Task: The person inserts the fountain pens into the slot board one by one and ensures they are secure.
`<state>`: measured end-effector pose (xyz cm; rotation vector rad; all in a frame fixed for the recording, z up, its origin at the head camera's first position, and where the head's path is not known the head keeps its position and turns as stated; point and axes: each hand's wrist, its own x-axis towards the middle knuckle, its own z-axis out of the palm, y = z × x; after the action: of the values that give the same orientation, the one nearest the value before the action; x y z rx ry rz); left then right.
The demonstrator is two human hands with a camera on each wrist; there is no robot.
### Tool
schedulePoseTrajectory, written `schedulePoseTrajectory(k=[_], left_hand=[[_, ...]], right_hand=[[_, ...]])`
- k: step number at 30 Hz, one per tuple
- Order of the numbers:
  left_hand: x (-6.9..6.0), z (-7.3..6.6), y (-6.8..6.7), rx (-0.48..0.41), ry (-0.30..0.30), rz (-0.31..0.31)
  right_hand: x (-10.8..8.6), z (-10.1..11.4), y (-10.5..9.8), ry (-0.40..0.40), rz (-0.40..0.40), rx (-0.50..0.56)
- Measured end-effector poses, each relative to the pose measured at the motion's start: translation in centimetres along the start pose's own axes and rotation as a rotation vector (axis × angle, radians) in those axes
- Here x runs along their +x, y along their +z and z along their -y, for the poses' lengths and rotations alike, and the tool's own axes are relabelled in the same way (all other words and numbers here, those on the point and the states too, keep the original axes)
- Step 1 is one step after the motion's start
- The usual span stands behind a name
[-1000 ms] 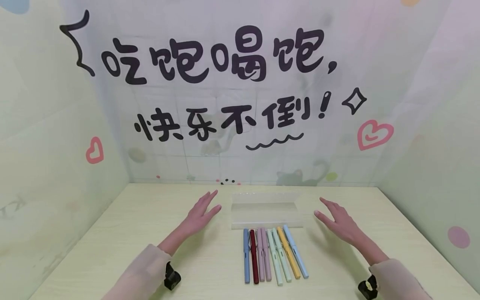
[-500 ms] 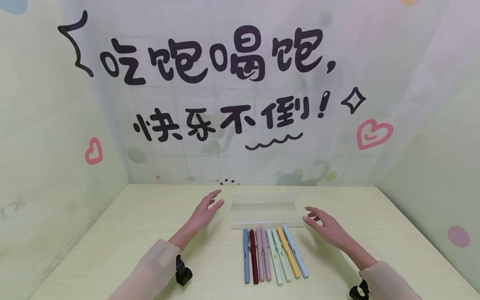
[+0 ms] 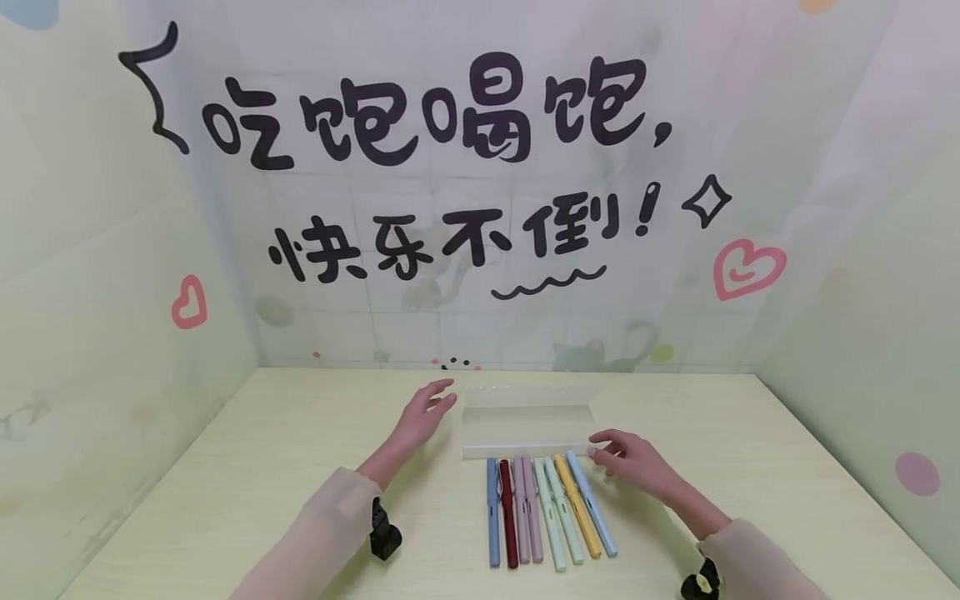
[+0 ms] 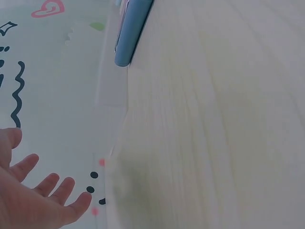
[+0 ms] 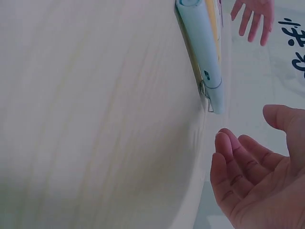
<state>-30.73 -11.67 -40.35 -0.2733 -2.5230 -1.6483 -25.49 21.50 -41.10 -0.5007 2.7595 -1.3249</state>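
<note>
Several pens lie side by side on the table: a blue one [image 3: 492, 512] at the left, then dark red [image 3: 508, 514], two purple, two pale green, yellow and a light blue one [image 3: 592, 504] at the right. Behind them stands a clear open case [image 3: 528, 425]. My left hand [image 3: 420, 417], relaxed and empty, is just left of the case. Close to the case's right front corner and the light blue pen's top is my right hand [image 3: 633, 462], fingers loosely bent, holding nothing. In the right wrist view the light blue pen [image 5: 205, 52] lies beyond my fingers.
The pale wooden table [image 3: 247, 467] is bounded by a printed back wall [image 3: 450, 333] and a side wall on each side. Each wrist wears a black device, the left one [image 3: 385, 531] close above the table.
My right hand has moved left and nearer, toward the light blue pen, its fingers bending more. My left hand has shifted slightly right. The pens and case have stayed in place.
</note>
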Motion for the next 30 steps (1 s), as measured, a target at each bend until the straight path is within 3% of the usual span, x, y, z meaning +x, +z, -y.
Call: schedulePoseTrajectory(k=[11, 23, 30], left_hand=[[0.7, -0.1, 1.1, -0.006, 0.006, -0.034], [1.5, -0.5, 2.0, -0.021, -0.004, -0.068], [2.3, -0.4, 2.2, -0.012, -0.047, -0.102]], right_hand=[[0.6, 0.4, 1.5, 0.064, 0.006, -0.085], [0.7, 1.0, 2.5, 0.027, -0.018, -0.165], [0.9, 1.0, 2.6, 0.039, -0.011, -0.189]])
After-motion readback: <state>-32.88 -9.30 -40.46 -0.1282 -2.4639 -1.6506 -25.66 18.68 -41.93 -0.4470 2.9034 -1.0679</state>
